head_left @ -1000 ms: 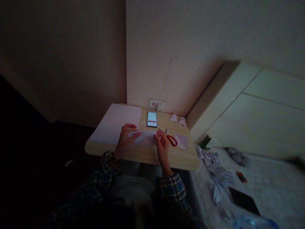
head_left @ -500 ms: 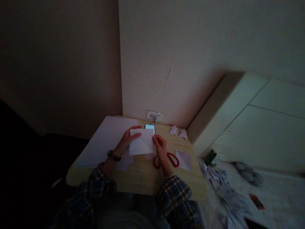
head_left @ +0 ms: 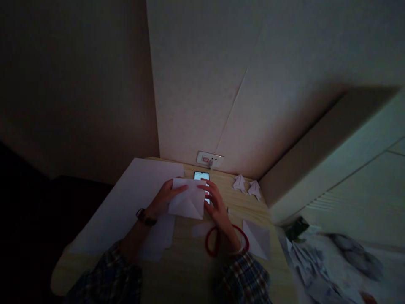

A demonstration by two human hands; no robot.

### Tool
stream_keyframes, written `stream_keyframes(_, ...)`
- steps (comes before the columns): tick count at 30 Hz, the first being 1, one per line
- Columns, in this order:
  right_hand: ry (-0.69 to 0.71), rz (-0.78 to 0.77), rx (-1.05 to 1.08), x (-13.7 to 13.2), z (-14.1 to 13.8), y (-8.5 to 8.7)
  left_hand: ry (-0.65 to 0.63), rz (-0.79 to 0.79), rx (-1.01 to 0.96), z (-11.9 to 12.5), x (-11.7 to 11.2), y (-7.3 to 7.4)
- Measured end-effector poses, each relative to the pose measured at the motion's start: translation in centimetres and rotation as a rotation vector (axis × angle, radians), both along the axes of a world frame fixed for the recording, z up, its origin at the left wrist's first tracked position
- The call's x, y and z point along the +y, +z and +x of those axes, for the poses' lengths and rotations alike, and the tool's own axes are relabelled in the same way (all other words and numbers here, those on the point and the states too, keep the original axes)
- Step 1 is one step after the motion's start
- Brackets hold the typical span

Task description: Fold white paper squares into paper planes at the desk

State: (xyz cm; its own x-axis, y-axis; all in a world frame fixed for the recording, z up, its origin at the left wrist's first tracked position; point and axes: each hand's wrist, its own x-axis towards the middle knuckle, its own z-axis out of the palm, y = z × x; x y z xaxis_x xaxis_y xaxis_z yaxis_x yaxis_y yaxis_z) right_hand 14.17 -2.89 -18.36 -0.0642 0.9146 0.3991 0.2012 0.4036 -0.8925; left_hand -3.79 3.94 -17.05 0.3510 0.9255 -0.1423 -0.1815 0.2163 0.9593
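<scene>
A creased white square of paper (head_left: 188,202) is held up above the table between my two hands. My left hand (head_left: 165,197) pinches its left edge, thumb lying across the front. My right hand (head_left: 215,202) grips the upper right edge, with the fingers at the corner and some spread behind it. Behind the paper a lit phone (head_left: 201,175) lies on the table, partly covered by the paper and my right hand. Beneath my right wrist lie red-handled scissors (head_left: 212,242), their blades hidden.
Large white sheets (head_left: 126,202) cover the table's left side. A creased paper square (head_left: 257,238) lies at the right. Two folded paper figures (head_left: 239,183) sit near the wall by a socket (head_left: 209,159). Crumpled papers (head_left: 306,261) lie on a bed beyond the wooden table (head_left: 186,270).
My right hand has shifted up along the paper's right edge and its fingers have spread. The paper has tilted, showing creases. The view has moved closer to the table.
</scene>
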Motion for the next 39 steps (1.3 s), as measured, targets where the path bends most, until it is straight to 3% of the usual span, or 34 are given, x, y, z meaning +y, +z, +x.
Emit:
stream_keyframes(6,-0.019,0.093,-0.239,-0.5,0.6,0.3,-0.063,0.028,0.075,-0.5,-0.4,0.3)
stream_keyframes(13,0.004,0.094,-0.324,-0.8,0.8,0.0,-0.182,0.026,0.088,-0.9,-0.8,0.4)
stream_keyframes(21,0.049,0.136,-0.469,-1.1,0.4,-0.4,-0.171,-0.042,0.072,-1.0,-1.0,0.2)
stream_keyframes(29,-0.032,0.112,-0.443,-1.5,0.4,0.1,-0.315,-0.111,-0.069,-1.2,-1.2,0.3)
stream_keyframes(35,-0.082,0.128,-0.399,-1.6,0.6,0.0,-0.343,-0.123,-0.14,-1.4,-1.1,0.2)
stream_keyframes(39,-0.085,0.181,-0.495,-1.5,0.6,-0.2,-0.325,-0.088,-0.093,-1.4,-1.2,0.3)
